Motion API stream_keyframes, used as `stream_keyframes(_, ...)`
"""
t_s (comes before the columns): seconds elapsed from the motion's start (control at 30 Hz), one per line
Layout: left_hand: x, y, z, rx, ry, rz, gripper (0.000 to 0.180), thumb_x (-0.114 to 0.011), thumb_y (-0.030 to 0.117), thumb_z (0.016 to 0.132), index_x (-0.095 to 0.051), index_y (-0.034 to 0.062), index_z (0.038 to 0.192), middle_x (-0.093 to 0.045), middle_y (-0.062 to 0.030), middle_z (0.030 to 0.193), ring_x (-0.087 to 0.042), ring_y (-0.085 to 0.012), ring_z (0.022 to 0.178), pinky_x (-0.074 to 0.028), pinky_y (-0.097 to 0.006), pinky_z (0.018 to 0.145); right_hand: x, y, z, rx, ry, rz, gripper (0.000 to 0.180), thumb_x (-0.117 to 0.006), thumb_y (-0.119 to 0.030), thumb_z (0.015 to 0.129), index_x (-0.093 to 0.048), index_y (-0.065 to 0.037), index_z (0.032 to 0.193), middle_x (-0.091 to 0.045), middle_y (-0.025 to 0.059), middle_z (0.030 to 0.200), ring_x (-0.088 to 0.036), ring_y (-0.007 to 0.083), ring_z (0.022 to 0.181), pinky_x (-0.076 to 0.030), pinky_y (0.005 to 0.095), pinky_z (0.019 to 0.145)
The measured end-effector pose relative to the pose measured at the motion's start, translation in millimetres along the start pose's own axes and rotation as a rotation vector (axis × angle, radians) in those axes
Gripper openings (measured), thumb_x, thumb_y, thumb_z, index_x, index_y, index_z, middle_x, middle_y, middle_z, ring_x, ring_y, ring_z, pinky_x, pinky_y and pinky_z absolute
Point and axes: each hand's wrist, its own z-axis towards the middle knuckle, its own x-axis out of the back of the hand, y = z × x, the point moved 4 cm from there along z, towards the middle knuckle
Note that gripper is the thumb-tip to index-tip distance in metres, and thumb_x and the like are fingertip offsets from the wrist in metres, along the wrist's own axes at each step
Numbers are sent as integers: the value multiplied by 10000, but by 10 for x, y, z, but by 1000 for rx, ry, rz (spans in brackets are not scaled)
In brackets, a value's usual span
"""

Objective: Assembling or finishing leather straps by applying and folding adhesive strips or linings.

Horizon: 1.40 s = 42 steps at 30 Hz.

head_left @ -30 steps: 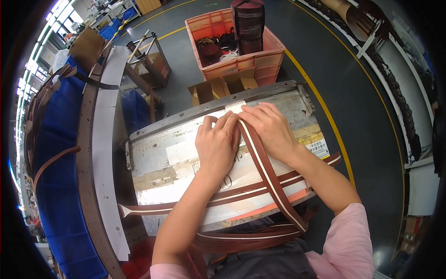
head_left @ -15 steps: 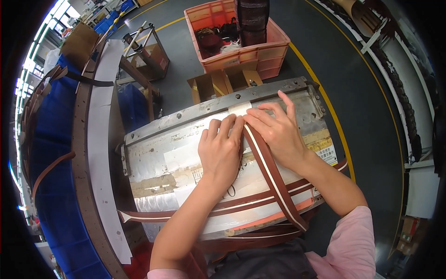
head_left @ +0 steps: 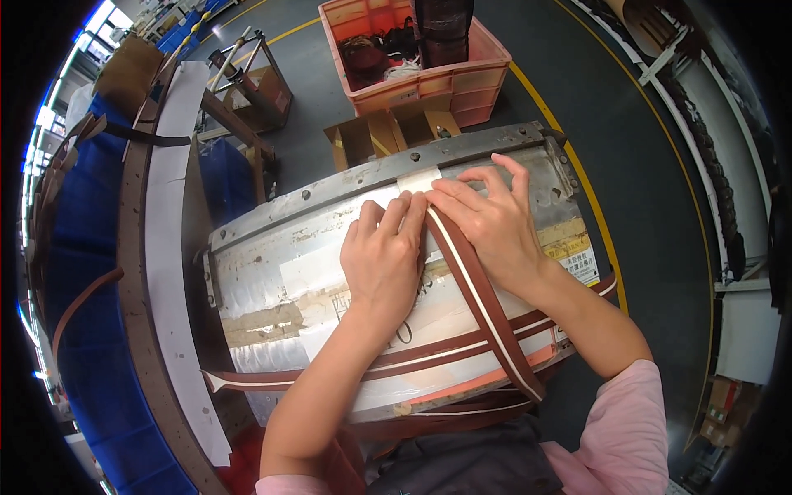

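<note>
Brown striped strap (head_left: 475, 290), left hand (head_left: 381, 256) and right hand (head_left: 499, 229) at its end, grips unclear

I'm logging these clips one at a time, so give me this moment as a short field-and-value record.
left hand: fingertips at the far end of a brown strap; exact grip hidden
right hand: fingertips beside the left's, some fingers raised
strap look: white lengthwise stripe
crossing: lies over a similar crosswise strap
surface: worn metal worktop
beyond worktop: orange crate
</note>
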Motion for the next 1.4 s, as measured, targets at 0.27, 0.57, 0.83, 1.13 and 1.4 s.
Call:
stream_keyframes(0.27, 20, -28, -17, 18, -10, 11, 504, -817, 34, 773, -770, 118, 1267, -752, -17, 1192, -650, -249, 938, -576, -351, 825, 30, -92, 49, 2, 49, 5, 316, -704, -79, 865, -787, -29, 1166, -753, 43, 1164, -645, 264, 1124, -337, 561, 1168)
stream_keyframes(0.57, -13, 12, -30, -17, -7, 7, 461, -765, 56, 798, -756, 93, 1257, -733, -6, 1241, -626, -223, 937, -527, -327, 778, 53, -74, -29, 9, 74, -39, 308, -686, -100, 877, -785, -29, 1160, -753, 40, 1181, -626, 244, 1172, -340, 499, 1143)
stream_keyframes(0.83, 21, 32, -2, -9, -36, 50, 555, -811, 9, 736, -763, 145, 1271, -741, -3, 1139, -648, -268, 969, -574, -363, 838, 10, -43, -44, 11, 55, -47, 255, -668, -91, 874, -765, -44, 1104, -742, 48, 1156, -621, 257, 1151, -354, 481, 1125)
stream_keyframes(1.13, 323, 85, -77, -44, -76, -155, 467, -758, -43, 810, -767, 101, 1254, -768, -72, 1171, -720, -274, 977, -603, -380, 829, 252, 17, -17, -117, 123, 193, 219, -670, -104, 951, -756, -70, 1150, -772, 84, 1088, -685, 253, 1004, -434, 461, 1071)
stream_keyframes(1.4, 537, 246, -136, -232, 79, -281, 478, -736, -106, 834, -728, 52, 1286, -717, -156, 1233, -773, -305, 928, -629, -364, 763, 207, 109, -28, -638, -198, 983, 190, -737, -183, 1032, -736, -15, 1120, -701, -37, 882, -585, 12, 806, -500, 230, 713)
